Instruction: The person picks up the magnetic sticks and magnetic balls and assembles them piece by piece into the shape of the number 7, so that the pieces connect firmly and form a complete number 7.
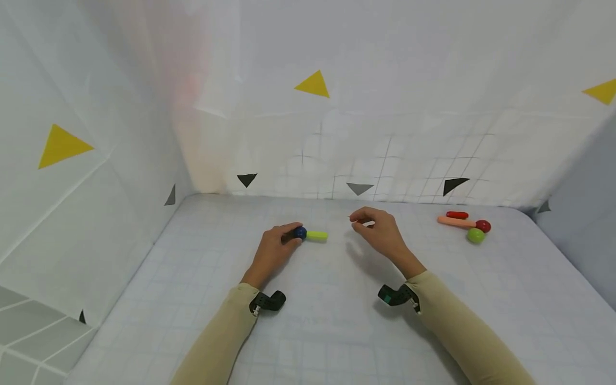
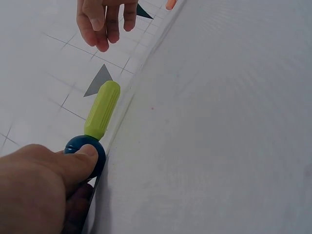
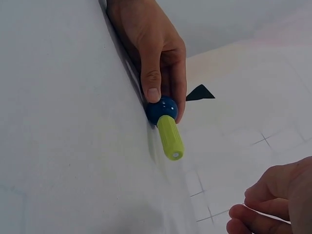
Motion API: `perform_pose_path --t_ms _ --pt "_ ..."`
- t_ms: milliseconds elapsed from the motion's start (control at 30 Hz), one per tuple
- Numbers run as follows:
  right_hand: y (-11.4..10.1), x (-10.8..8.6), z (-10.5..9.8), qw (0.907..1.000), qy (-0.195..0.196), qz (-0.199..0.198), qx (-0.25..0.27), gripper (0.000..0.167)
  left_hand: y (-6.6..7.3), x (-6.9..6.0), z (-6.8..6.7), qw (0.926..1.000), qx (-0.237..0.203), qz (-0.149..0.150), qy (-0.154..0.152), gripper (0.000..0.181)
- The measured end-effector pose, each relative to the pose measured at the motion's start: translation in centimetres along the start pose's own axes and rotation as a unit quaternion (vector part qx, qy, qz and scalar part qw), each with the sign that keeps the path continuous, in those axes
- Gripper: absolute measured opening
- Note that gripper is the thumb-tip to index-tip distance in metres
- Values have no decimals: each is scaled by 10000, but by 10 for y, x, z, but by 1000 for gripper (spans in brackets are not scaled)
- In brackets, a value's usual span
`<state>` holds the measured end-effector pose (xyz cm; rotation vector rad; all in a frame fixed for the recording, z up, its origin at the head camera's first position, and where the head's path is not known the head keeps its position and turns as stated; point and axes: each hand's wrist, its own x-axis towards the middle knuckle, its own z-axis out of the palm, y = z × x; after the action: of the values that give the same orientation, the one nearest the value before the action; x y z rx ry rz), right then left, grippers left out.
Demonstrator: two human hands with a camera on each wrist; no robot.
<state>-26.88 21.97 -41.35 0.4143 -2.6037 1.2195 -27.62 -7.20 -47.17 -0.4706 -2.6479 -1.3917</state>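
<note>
Blue ball (image 1: 300,232), a lime stick (image 1: 317,235) against it, sits mid-frame, pinched by the left grip (image 1: 275,247); the right grip (image 1: 381,231), loosely curled and half open, hovers right of centre over the pale tabletop (image 1: 313,331); white walls (image 1: 269,48) behind bear yellow triangles (image 1: 315,85).

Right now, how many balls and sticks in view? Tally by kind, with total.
Balls: 3 (glossy dark blue round ball, glossy dark red round ball, lime green round ball)
Sticks: 3 (yellow-green ridged stick, long peach stick, short red stick)
Total: 6
</note>
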Motion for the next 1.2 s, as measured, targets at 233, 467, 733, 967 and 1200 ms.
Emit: perform_pose_path --t_ms 233,467,733,967,1200 --pt "4 0 -8 9999 84 -21 -136 15 1 0 -1 10000 46 -54 -26 44" --pt "9 -4 -15 9994 220 -49 -270 15 0 -1 0 9999 112 -93 -40 43" --pt "16 -3 -28 9990 305 -93 -307 14 0 0 -1 9999 95 -34 -32 43" --pt "21 -5 -40 9981 293 47 -532 13 1 0 -1 9999 96 -61 -61 42" --pt "26 -8 -51 9971 374 88 -650 13 1 1 -1 9999 101 -72 -67 43"
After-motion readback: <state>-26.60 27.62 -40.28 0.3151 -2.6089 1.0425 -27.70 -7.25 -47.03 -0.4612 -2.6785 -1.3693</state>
